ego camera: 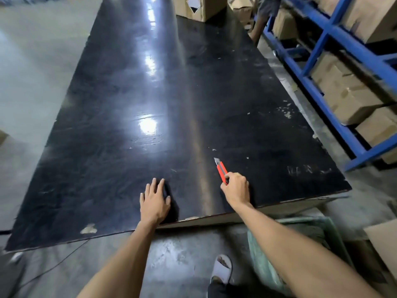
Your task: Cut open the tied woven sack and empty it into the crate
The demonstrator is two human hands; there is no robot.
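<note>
A red utility knife (221, 170) with its blade out lies on the black table (150, 93) near the front edge. My right hand (236, 188) has its fingers closed on the knife's handle end. Flat on the tabletop to the left rests my left hand (155, 201), fingers apart, holding nothing. A green crate (305, 229) stands on the floor at the lower right, partly hidden behind my right forearm. No woven sack is in view.
Blue steel shelving (335, 67) loaded with cardboard boxes runs along the right side. A cardboard box (199, 6) sits at the table's far end, with a person's legs (263, 16) beside it. Another box corner (384, 244) is at the lower right. My sandalled foot (221, 269) is on the concrete floor.
</note>
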